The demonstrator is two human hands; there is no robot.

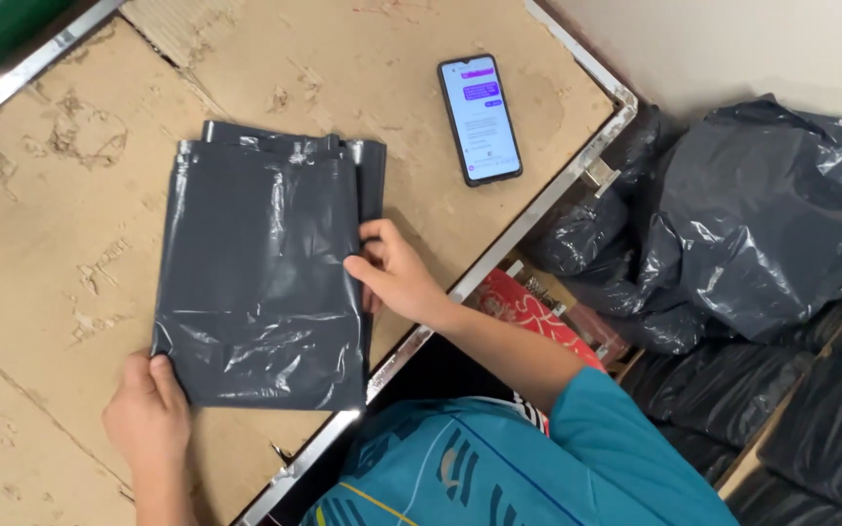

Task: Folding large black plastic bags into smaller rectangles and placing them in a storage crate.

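Head view looks straight down on a stack of dark grey plastic mailer bags (pixel 260 282) lying flat on a cardboard-covered table (pixel 41 244), near its metal-edged rim. The left hand (pixel 146 409) pinches the stack's lower left corner, thumb on top and fingers tucked out of sight beneath, so it grips the film rather than just resting on it. The right hand (pixel 397 273) meets the right edge about halfway up, thumb laid over the top sheet and fingers curled at the side of the pile, seemingly nipping the edge between them; how many layers it has caught cannot be told. The bags look thin, glossy and limp, with creases and bright highlights across the top sheet, so I judge them very light, soft and slippery against one another: a grip on one sheet alone would likely peel it away or let the rest slide and fan out. The folded ends at the far side, where several layers show as offset strips, look the firmest place to hold the whole pile, and opposite edges or corners, as the hands sit now, should keep it flat. Nothing here seems fragile. A smartphone (pixel 480 119) with a lit screen lies on the table beyond the stack, well apart from it. To the right of the table, filled dark plastic sacks (pixel 762 224) are heaped.
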